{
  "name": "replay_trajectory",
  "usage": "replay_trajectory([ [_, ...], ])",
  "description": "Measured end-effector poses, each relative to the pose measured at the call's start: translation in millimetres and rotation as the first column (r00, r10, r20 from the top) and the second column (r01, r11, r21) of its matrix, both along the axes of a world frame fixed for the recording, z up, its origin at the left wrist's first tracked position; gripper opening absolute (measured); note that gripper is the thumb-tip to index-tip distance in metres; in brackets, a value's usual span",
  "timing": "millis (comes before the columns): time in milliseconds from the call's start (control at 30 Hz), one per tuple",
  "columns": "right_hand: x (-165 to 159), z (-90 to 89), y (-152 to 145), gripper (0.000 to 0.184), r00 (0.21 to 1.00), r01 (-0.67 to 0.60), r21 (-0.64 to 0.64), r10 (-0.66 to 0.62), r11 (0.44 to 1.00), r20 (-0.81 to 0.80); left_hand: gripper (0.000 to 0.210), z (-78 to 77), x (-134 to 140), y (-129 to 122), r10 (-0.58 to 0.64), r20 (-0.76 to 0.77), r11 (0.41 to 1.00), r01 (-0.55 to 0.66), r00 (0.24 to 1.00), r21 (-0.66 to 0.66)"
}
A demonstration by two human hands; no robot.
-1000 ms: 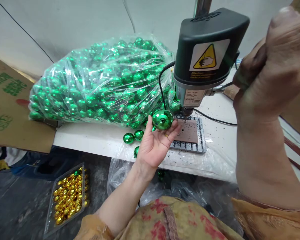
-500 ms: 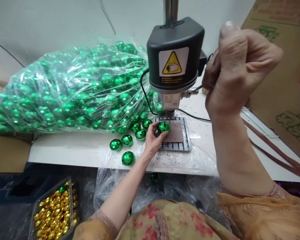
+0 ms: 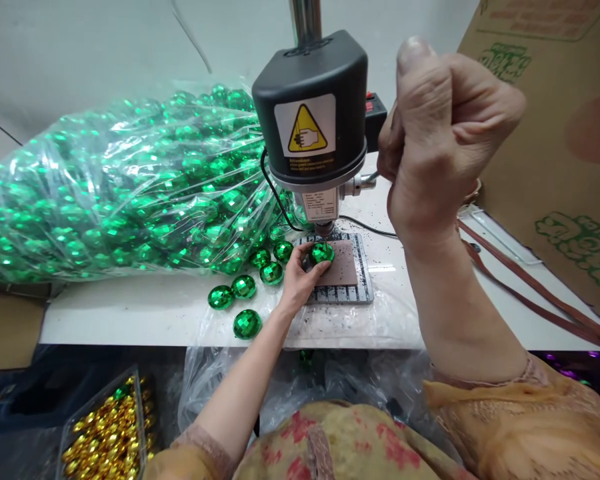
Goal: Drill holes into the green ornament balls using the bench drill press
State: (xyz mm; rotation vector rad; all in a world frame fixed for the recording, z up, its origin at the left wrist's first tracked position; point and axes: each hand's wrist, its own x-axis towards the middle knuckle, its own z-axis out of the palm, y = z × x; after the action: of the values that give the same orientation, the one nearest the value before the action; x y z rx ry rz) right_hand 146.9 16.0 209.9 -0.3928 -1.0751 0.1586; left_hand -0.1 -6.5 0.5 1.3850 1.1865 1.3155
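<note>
Between the thumb and fingers of my left hand (image 3: 300, 273), a shiny green faceted ball (image 3: 322, 254) is held over the brown board (image 3: 343, 270) on the slotted metal base (image 3: 364, 267). Just above the ball is the chuck of a small black bench drill press (image 3: 315, 107). Whether the bit touches the ball I cannot tell. My right hand (image 3: 440, 133) is raised in a fist beside the drill head, closed round the end of its feed lever (image 3: 375, 177); the grip itself is hidden. Several loose green balls (image 3: 247, 324) lie left of my left hand.
A large clear bag (image 3: 130, 187) full of green balls fills the table's left. Dark shavings litter the base. A cardboard box (image 3: 555, 133) and brown straps (image 3: 535, 293) are at right. Below the table edge, a clear tub (image 3: 140, 407) holds small gold balls.
The view has shifted, so the drill press and both hands appear farther left. Both hands keep their grips, and the ball stays beneath the chuck.
</note>
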Motion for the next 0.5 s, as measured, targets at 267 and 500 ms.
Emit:
replay_trajectory([
  [267,4.4,-3.5,2.8,0.057,0.99,0.118,-0.087,-0.111,0.989,0.084,0.053,8.7,14.1,-9.9,0.009,-0.156,0.994,0.008,0.988,0.108],
  [500,1.0,-14.0,-6.6,0.047,0.996,0.093,-0.055,-0.092,0.994,0.017,0.05,10.0,11.9,-10.7,-0.018,-0.142,0.988,0.04,0.99,0.149],
])
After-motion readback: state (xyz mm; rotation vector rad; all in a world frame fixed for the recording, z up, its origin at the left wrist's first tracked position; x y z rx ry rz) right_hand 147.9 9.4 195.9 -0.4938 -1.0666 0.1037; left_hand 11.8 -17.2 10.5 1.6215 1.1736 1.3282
